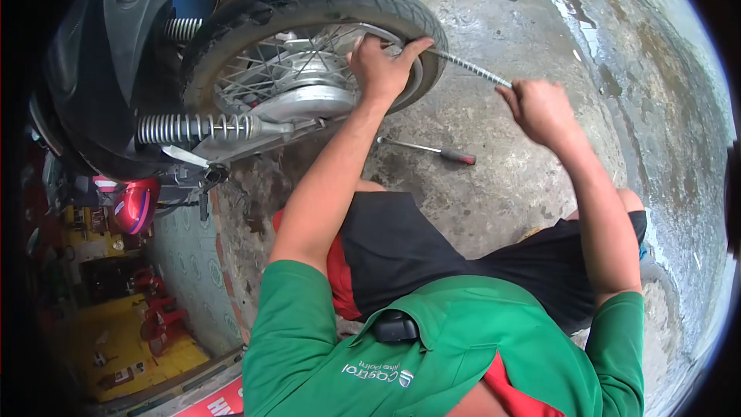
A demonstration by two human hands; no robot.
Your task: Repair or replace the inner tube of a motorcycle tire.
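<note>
A motorbike wheel with a black tyre (255, 11) and wire spokes fills the upper left. My left hand (382, 68) is closed at the wheel's right side, its fingers curled at the rim and its thumb stretched across the tyre. By that hand, a flat silver metal piece (378, 32) shows along the rim. Gripped in my right hand (543, 112) is the outer end of a ribbed metal rod (472, 68). The rod's far end meets the tyre's edge beside my left thumb; its tip is hidden there.
A screwdriver-like tool (424, 150) with a black-and-red handle lies on the concrete floor (494, 208) between my knees and the wheel. The coil spring shock absorber (197, 128) and dark bodywork (96, 69) stand left. A red helmet (137, 206) is below them.
</note>
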